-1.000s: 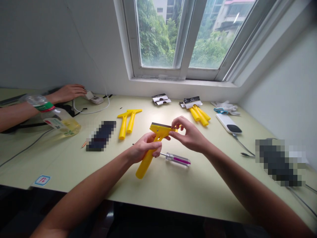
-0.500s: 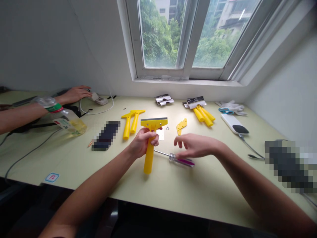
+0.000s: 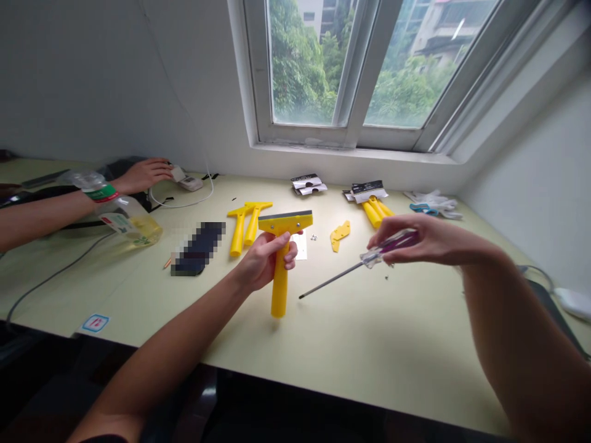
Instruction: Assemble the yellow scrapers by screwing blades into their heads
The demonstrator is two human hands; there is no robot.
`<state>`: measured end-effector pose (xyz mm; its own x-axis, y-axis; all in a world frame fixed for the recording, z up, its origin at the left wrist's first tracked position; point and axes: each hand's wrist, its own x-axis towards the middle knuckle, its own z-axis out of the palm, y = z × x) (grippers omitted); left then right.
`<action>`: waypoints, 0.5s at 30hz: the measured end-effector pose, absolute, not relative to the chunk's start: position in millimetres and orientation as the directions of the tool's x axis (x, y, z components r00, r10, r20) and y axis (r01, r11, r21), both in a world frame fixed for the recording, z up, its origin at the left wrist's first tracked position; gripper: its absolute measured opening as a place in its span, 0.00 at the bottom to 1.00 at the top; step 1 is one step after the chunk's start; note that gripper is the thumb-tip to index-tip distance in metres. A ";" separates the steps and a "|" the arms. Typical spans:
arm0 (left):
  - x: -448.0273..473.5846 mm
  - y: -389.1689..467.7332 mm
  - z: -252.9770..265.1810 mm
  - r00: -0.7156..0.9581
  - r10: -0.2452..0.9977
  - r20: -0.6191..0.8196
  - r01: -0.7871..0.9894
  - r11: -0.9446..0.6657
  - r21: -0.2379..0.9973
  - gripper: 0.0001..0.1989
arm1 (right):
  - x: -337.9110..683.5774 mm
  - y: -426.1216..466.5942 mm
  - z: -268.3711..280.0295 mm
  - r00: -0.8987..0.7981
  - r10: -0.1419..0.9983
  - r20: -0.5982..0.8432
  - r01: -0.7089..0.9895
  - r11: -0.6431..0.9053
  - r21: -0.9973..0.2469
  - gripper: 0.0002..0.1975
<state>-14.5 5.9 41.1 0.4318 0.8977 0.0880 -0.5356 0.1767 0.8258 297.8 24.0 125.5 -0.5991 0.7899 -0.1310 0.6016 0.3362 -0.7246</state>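
Observation:
My left hand [image 3: 271, 257] is closed round the neck of a yellow scraper [image 3: 279, 289], held upright with its wide head at the top. A dark strip runs along the head's upper edge, with a screw near each end. In my right hand [image 3: 418, 237] is a screwdriver [image 3: 341, 275] with a clear and purple handle. Its shaft slants down to the left, the tip to the right of the scraper handle. Behind the scraper lie small screws [image 3: 314, 237] and a white card [image 3: 300, 247]. A yellow plate [image 3: 340, 236] lies to the right of them.
Two yellow scraper handles [image 3: 237, 234] lie left of centre beside a pixelated dark object [image 3: 198, 249]. More yellow handles [image 3: 372, 214] and black-and-white packets [image 3: 308, 183] are at the back. A bottle [image 3: 132, 224] stands left, near another person's hand [image 3: 144, 174]. White gloves [image 3: 436, 204] lie back right.
My right hand has picked the screwdriver up off the table and moved right with it, swinging its tip toward the lower left. The scraper stays in my left hand, slightly tilted.

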 end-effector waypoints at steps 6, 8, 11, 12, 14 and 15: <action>-12.9 13.1 32.6 0.353 0.935 0.028 -0.500 0.164 0.850 0.06 | 318.9 3.0 144.0 -0.301 0.865 0.402 0.347 0.492 -0.799 0.07; -10.6 15.2 29.6 0.295 0.956 -0.011 -0.472 0.155 0.868 0.06 | 315.8 -4.3 147.8 -0.222 0.810 0.544 0.319 0.587 -0.744 0.06; -8.3 18.1 27.0 0.199 0.978 -0.068 -0.461 0.155 0.874 0.06 | 306.5 -9.2 148.9 -0.143 0.738 0.659 0.334 0.663 -0.670 0.06; -8.0 18.9 26.3 0.174 0.982 -0.079 -0.462 0.152 0.874 0.07 | 303.2 -9.1 148.0 -0.140 0.730 0.669 0.343 0.670 -0.659 0.06; -8.0 20.4 24.5 0.146 0.985 -0.088 -0.463 0.147 0.874 0.08 | 297.2 -6.8 144.6 -0.161 0.726 0.669 0.345 0.676 -0.651 0.06; -8.2 21.0 23.4 0.143 0.986 -0.091 -0.460 0.148 0.875 0.08 | 294.6 -5.2 142.4 -0.177 0.727 0.664 0.341 0.678 -0.651 0.06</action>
